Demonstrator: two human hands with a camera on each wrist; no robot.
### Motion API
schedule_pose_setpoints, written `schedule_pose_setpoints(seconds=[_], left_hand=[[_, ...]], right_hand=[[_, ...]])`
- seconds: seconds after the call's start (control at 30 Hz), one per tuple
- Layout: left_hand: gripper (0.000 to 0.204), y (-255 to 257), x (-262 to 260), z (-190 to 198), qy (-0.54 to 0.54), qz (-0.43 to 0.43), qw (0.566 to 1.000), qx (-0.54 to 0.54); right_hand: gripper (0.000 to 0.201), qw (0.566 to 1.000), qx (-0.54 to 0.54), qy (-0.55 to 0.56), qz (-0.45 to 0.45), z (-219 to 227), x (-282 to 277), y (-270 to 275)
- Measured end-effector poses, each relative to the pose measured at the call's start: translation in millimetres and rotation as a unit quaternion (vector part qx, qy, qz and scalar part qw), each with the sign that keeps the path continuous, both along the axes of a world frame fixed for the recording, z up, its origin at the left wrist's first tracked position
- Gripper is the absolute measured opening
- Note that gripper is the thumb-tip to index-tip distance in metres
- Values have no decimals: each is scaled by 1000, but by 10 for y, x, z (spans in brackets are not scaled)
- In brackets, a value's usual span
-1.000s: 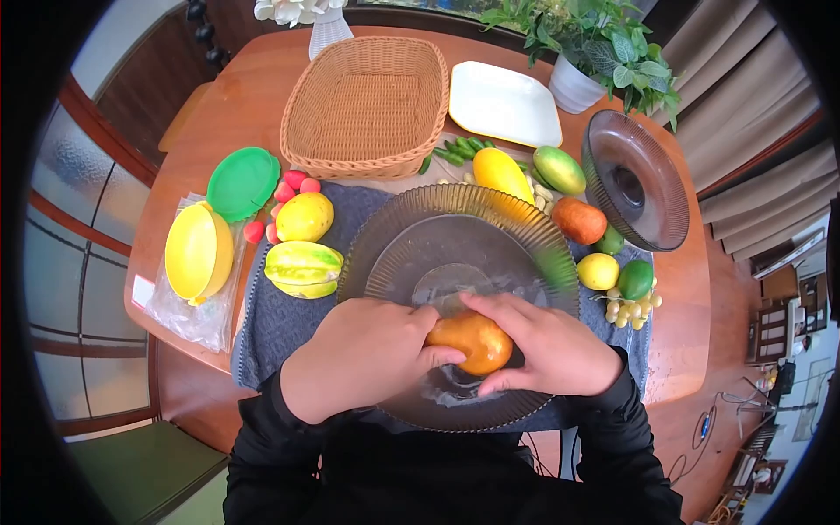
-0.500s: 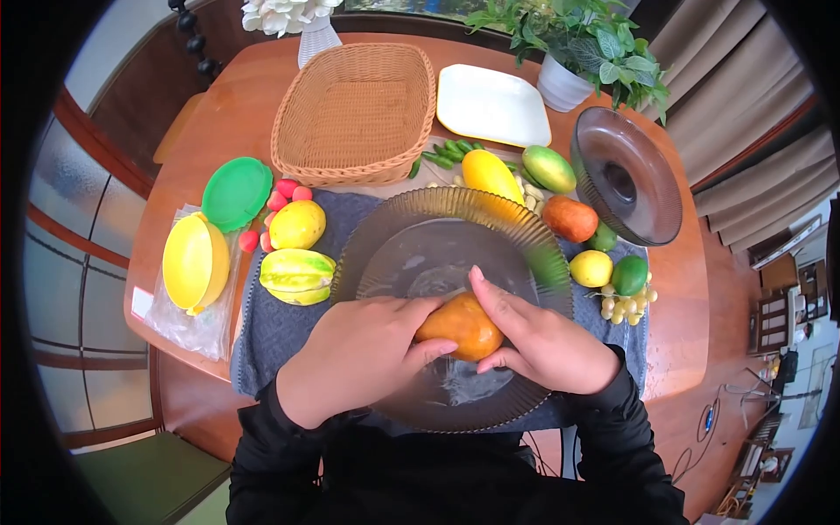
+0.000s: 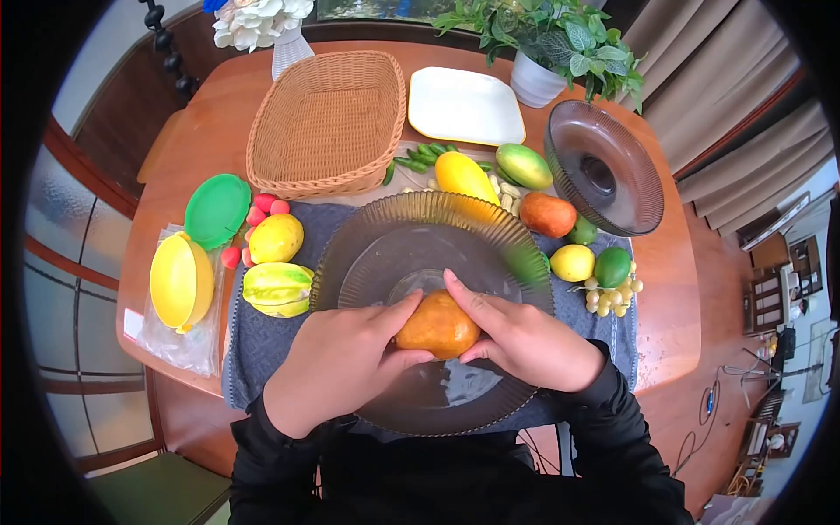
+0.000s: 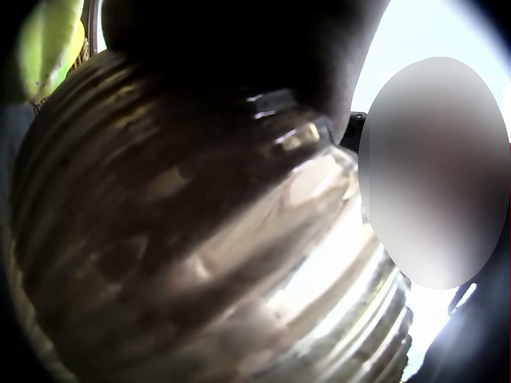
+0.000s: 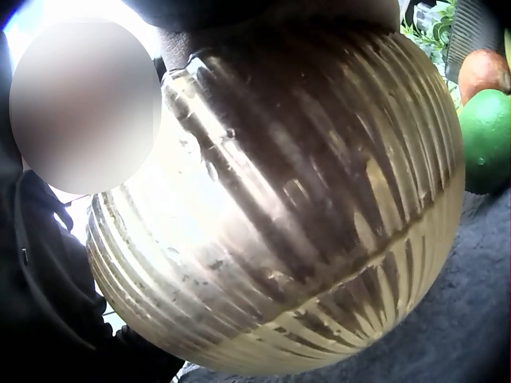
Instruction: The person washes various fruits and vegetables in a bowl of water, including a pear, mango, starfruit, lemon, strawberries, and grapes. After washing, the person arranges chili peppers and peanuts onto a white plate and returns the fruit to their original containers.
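A glossy orange-brown fruit [image 3: 437, 325] is held between both hands over the large smoky ribbed bowl [image 3: 376, 236]. On its left side my left hand [image 3: 337, 359] grips it, thumb toward me and fingers at the far side. My right hand [image 3: 534, 339] grips the opposite side, its index finger pointing up along the fruit. A patch of clear liquid or wet shine lies in the bowl below. In the left wrist view the bowl's ribbed wall [image 4: 176, 239] fills most of the frame, hiding the fruit. The right wrist view likewise shows the ribbed wall [image 5: 319, 215].
Under the bowl lies a blue-grey towel [image 3: 254, 359]. Left of it are a star fruit [image 3: 277, 290], a yellow fruit [image 3: 276, 238], a yellow bowl [image 3: 181, 280] and a green lid [image 3: 217, 211]. Behind stand a wicker basket [image 3: 262, 175] and a white tray [image 3: 466, 105]. A second ribbed bowl [image 3: 643, 214] is right.
The fruit has been turned between the hands, showing a rounder side, and has risen slightly farther over the bowl. The head view has shifted, so the whole table appears farther left.
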State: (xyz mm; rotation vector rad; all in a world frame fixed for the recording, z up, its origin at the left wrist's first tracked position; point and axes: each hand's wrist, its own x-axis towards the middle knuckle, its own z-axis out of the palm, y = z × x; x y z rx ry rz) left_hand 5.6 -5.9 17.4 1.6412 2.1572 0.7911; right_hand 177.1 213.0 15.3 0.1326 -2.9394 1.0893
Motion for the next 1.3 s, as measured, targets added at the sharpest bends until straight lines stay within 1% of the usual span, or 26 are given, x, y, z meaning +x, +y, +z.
schedule_pose_setpoints(seconds=[0.07, 0.13, 0.2, 0.23, 0.3, 0.33, 0.4, 0.5, 0.53, 0.6, 0.7, 0.73, 0.8, 0.87, 0.97, 1.0, 1.07, 1.13, 1.23, 1.3], left_hand=[[69, -4, -5, 19, 3, 1, 1000, -20], [69, -3, -5, 9, -3, 4, 1000, -17], [70, -4, -3, 0, -8, 7, 1000, -13], [71, -7, -2, -3, -12, 16, 1000, -11], [72, -11, -3, -13, -17, 26, 999, -8], [72, -14, -6, -21, -15, 23, 1000, -6], [72, -17, -12, -23, -13, 22, 1000, -3], [69, -9, -7, -16, -18, 23, 1000, 0], [65, -3, -2, -21, -4, 27, 1000, 1], [63, 5, 9, -21, 10, 32, 999, 2], [59, 7, 16, -37, 22, 46, 998, -22], [57, 4, 10, -79, 6, 48, 999, -9], [54, 11, 8, -84, -11, 48, 999, 5], [54, 12, 5, -31, 14, 19, 999, -26], [51, 15, 3, -45, 34, 15, 999, -27], [51, 22, 5, -26, 34, 15, 999, -27], [50, 37, 12, 26, -4, 13, 997, -69], [48, 36, 13, -20, 1, 14, 998, -60], [45, 43, 11, -4, 7, 14, 998, -58], [44, 40, 11, 19, 7, 14, 998, -65]], right_hand=[[103, 1000, 1, -4, -2, 5, 1, 0], [102, 1000, 3, -8, -3, -2, -1, 2], [99, 1000, 7, 28, -3, -26, -6, 3], [99, 1000, 7, 28, -3, -12, -2, -2], [94, 998, 24, -27, -41, 31, 9, -12], [94, 999, 24, -28, -40, 24, 5, -10], [89, 999, 16, 3, -46, 7, -2, -9], [86, 998, 15, 7, -54, 3, -3, -18], [86, 998, 15, 7, -53, 13, -5, -14], [83, 997, 33, -36, -57, 67, -14, -10], [81, 996, 37, -30, -78, 195, -34, -50], [81, 996, 37, -30, -78, 166, -33, -43], [80, 996, 37, 60, -62, 75, -24, -18], [80, 997, 25, 49, -55, 60, -35, -17], [80, 999, 18, 26, -40, 63, -57, -10], [79, 999, 24, 14, -34, 67, -62, -6], [79, 999, 33, 5, -20, 61, -60, -4], [80, 999, 43, -4, -6, 64, -67, -3], [77, 999, 48, 20, 17, 71, -74, 12], [74, 1000, 10, 15, 0, 42, -60, 25]])
